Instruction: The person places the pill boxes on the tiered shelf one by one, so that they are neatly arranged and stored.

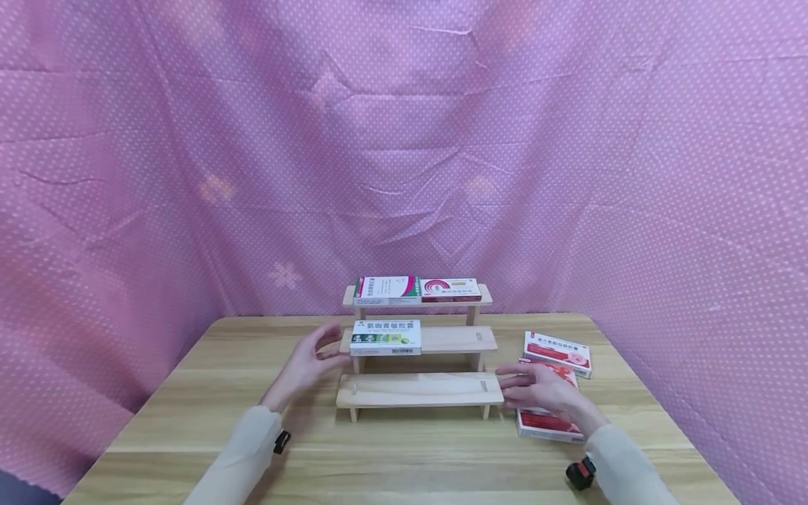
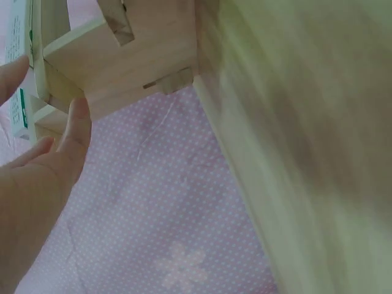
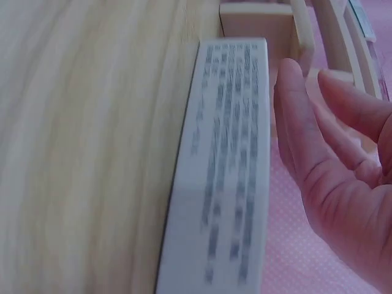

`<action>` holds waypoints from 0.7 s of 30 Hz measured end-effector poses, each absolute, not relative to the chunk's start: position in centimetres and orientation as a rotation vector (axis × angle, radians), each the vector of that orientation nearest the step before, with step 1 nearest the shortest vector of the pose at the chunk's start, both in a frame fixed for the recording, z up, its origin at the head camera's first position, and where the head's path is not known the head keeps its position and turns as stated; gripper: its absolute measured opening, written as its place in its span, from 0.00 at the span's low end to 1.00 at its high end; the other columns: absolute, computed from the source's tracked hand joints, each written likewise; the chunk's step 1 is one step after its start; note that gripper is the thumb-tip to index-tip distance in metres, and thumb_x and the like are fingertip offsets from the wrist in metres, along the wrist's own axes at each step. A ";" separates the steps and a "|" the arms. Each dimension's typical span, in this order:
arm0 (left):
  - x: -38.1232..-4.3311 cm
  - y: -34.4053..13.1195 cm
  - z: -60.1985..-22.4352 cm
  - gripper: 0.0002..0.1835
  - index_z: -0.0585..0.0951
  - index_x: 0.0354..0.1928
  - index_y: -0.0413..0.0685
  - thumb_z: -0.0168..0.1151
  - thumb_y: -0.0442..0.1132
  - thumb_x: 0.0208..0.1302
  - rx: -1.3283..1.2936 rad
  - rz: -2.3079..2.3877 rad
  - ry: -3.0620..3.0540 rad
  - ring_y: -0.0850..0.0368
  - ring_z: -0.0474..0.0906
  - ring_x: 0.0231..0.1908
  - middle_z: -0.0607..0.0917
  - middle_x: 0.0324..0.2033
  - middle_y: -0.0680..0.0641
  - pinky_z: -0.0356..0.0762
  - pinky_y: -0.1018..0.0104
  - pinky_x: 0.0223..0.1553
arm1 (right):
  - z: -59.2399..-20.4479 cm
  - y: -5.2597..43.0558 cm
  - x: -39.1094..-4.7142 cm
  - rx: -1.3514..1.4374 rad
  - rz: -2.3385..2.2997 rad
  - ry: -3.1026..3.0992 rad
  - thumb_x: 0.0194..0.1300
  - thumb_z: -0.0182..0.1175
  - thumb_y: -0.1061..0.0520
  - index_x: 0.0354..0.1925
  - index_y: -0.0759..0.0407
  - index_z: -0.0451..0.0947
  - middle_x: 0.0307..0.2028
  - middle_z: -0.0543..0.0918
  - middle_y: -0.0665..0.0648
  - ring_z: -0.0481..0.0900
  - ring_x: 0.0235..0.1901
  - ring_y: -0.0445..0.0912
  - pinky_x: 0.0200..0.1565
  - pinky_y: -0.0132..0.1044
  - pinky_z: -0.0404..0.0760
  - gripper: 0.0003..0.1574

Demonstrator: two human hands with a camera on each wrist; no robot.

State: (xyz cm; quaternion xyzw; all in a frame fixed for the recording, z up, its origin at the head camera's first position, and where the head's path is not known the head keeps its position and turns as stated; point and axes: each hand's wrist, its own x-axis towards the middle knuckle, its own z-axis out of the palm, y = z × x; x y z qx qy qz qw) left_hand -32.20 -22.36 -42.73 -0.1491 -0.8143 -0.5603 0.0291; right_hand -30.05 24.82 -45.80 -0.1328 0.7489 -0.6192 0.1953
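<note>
A pale three-step wooden stand is on the table, with white-and-green medicine box on the left of its middle step. My left hand is at that step's left end, thumb and fingers apart and nothing held; in the left wrist view its fingertips are close to the wood, and I cannot tell whether they touch. At the bottom step's right end is my right hand, fingers loosely extended and holding nothing. It hovers over red-and-white medicine boxes, partly hiding them; the right wrist view shows a white box side beside the fingers.
On the top step lie a white, green and pink box and a white-and-red box. Another red-and-white box lies at the right on the wooden table. Pink dotted cloth hangs behind and at both sides.
</note>
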 end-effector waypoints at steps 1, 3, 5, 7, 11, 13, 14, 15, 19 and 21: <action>-32.1 -22.5 -42.8 0.44 0.59 0.72 0.38 0.71 0.33 0.55 -0.454 -1.735 -2.509 0.36 0.66 0.66 0.67 0.69 0.34 0.74 0.51 0.64 | -45.8 25.2 -30.1 -0.384 -1.738 2.092 0.66 0.61 0.63 0.69 0.73 0.60 0.60 0.76 0.71 0.82 0.53 0.52 0.54 0.47 0.84 0.37; -31.9 -22.7 -43.1 0.43 0.61 0.71 0.39 0.71 0.34 0.56 -0.436 -1.723 -2.522 0.36 0.69 0.64 0.69 0.67 0.35 0.78 0.54 0.61 | -45.6 25.8 -30.0 -0.417 -1.733 2.095 0.66 0.61 0.63 0.68 0.74 0.60 0.60 0.76 0.72 0.81 0.54 0.54 0.54 0.47 0.84 0.37; -31.6 -22.9 -43.4 0.41 0.62 0.71 0.40 0.70 0.34 0.56 -0.405 -1.733 -2.541 0.37 0.72 0.62 0.72 0.65 0.36 0.80 0.55 0.59 | -45.5 26.5 -29.9 -0.444 -1.719 2.118 0.66 0.61 0.63 0.67 0.75 0.61 0.60 0.75 0.73 0.80 0.56 0.57 0.54 0.47 0.84 0.36; -31.3 -23.0 -43.7 0.39 0.63 0.70 0.40 0.69 0.34 0.57 -0.400 -1.741 -2.566 0.38 0.74 0.60 0.74 0.62 0.35 0.80 0.55 0.58 | -45.2 27.3 -29.7 -0.469 -1.690 2.164 0.66 0.61 0.62 0.66 0.76 0.62 0.60 0.75 0.75 0.80 0.55 0.58 0.53 0.47 0.85 0.35; -30.7 -23.1 -44.4 0.38 0.64 0.70 0.43 0.68 0.36 0.59 -0.357 -1.827 -2.614 0.43 0.75 0.57 0.75 0.61 0.35 0.79 0.54 0.59 | -44.6 29.1 -29.1 -0.480 -1.594 2.296 0.66 0.62 0.60 0.64 0.75 0.67 0.58 0.77 0.73 0.81 0.53 0.53 0.50 0.41 0.86 0.33; -30.6 -23.0 -44.7 0.37 0.64 0.70 0.41 0.68 0.36 0.59 -0.332 -1.855 -2.626 0.46 0.77 0.55 0.76 0.60 0.34 0.80 0.54 0.58 | -44.3 30.2 -28.7 -0.476 -1.554 2.354 0.66 0.62 0.58 0.63 0.73 0.68 0.58 0.77 0.73 0.81 0.53 0.48 0.49 0.38 0.86 0.32; -30.5 -22.9 -44.9 0.37 0.64 0.70 0.41 0.68 0.36 0.59 -0.305 -1.888 -2.629 0.47 0.78 0.54 0.76 0.60 0.34 0.80 0.54 0.58 | -44.2 30.7 -28.6 -0.475 -1.541 2.373 0.66 0.62 0.58 0.63 0.73 0.68 0.58 0.77 0.72 0.81 0.53 0.47 0.49 0.35 0.85 0.33; -30.4 -22.9 -45.0 0.37 0.65 0.69 0.40 0.68 0.36 0.59 -0.285 -1.907 -2.632 0.48 0.78 0.53 0.76 0.60 0.34 0.80 0.53 0.57 | -44.2 31.3 -28.4 -0.477 -1.533 2.387 0.66 0.62 0.57 0.64 0.73 0.68 0.59 0.76 0.73 0.80 0.53 0.45 0.49 0.33 0.84 0.33; -30.1 -23.0 -45.3 0.36 0.63 0.69 0.34 0.66 0.34 0.61 -0.250 -2.012 -2.623 0.49 0.80 0.50 0.74 0.60 0.30 0.83 0.54 0.54 | -44.1 33.2 -27.6 -0.458 -1.539 2.401 0.66 0.62 0.57 0.65 0.74 0.66 0.61 0.73 0.75 0.79 0.55 0.46 0.51 0.26 0.80 0.35; -29.8 -23.1 -45.5 0.37 0.61 0.70 0.33 0.64 0.34 0.61 -0.242 -2.084 -2.616 0.50 0.81 0.49 0.73 0.61 0.30 0.83 0.54 0.54 | -44.1 34.0 -27.3 -0.432 -1.514 2.436 0.65 0.62 0.57 0.64 0.74 0.66 0.61 0.73 0.74 0.78 0.57 0.49 0.51 0.24 0.79 0.35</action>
